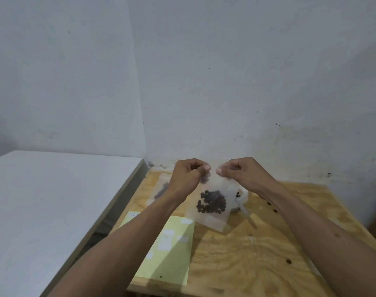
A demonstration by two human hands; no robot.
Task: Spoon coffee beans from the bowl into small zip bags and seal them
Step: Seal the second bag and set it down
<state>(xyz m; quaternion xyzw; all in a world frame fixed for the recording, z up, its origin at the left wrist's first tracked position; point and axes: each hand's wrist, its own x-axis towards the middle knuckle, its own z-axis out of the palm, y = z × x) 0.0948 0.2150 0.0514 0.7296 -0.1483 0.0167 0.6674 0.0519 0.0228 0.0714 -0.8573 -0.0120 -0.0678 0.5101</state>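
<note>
At the far left of the wooden table (257, 254) lies a filled bag (161, 189), with a yellow sheet (172, 254) nearer you. Your left hand (186, 179) and right hand (242, 173) each pinch the top edge of the zip bag (210, 202), held above the table with coffee beans (211, 202) inside. Right of it, the white bowl (242, 197) holds a spoon (245, 213), partly hidden.

A small translucent zip bag (206, 202) hangs upright above the wooden table, held by its top edge, and its lower corner tilts a little to the right. Dark coffee beans (211, 204) sit together in its lower half. Behind it stands the white bowl (241, 196), mostly hidden, with a clear spoon (246, 213) leaning out. Another filled bag (161, 189), perhaps sealed, lies flat at the far left.
</note>
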